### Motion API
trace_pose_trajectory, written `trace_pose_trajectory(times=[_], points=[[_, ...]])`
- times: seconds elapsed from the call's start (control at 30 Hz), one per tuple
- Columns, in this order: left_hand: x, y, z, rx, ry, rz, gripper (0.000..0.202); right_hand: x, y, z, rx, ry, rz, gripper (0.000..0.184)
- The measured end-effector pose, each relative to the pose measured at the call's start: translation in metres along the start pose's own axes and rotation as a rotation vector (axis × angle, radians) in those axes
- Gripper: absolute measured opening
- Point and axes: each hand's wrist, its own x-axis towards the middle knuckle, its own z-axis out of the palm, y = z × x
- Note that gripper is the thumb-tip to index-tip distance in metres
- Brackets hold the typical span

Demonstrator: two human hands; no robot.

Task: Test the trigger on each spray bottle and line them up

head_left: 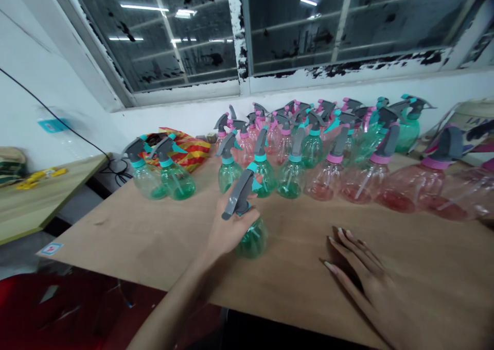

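Note:
My left hand (231, 224) is wrapped round the neck of a green spray bottle (252, 242) with a grey and turquoise trigger head. The bottle tilts a little, low over or on the table; contact with the surface is hard to tell. My right hand (365, 270) rests palm down on the wooden table (301, 273), fingers stretched out, holding nothing. Just beyond my hands runs a row of spray bottles: green ones such as this green bottle (291, 180), then pink ones such as this pink bottle (324, 177) further right.
Two green bottles (177, 180) stand apart at the left, before a red and yellow bag (193, 152). More pink and green bottles crowd the back under the window (347, 25). A second table (57, 190) with yellow pieces (40, 176) is at far left; a red seat (34, 309) lies below.

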Motion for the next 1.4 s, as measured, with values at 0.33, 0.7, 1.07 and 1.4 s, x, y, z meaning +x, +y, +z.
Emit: trace_pose_trajectory(times=[0.33,0.7,1.07,1.4], points=[[0.001,-0.004,0.003,-0.047,0.019,0.007,0.046,0.001,-0.003,0.0,0.035,-0.006,0.021,0.06],[0.001,0.003,0.001,-0.138,-0.041,-0.009,0.045,0.001,0.0,0.002,0.03,0.004,0.0,0.059],[0.006,-0.005,-0.001,-0.091,-0.013,-0.002,0.022,0.002,-0.002,-0.001,0.051,-0.008,0.022,0.059],[0.008,-0.005,-0.004,-0.137,-0.024,-0.049,0.025,0.001,-0.003,0.001,0.035,-0.009,0.015,0.06]])
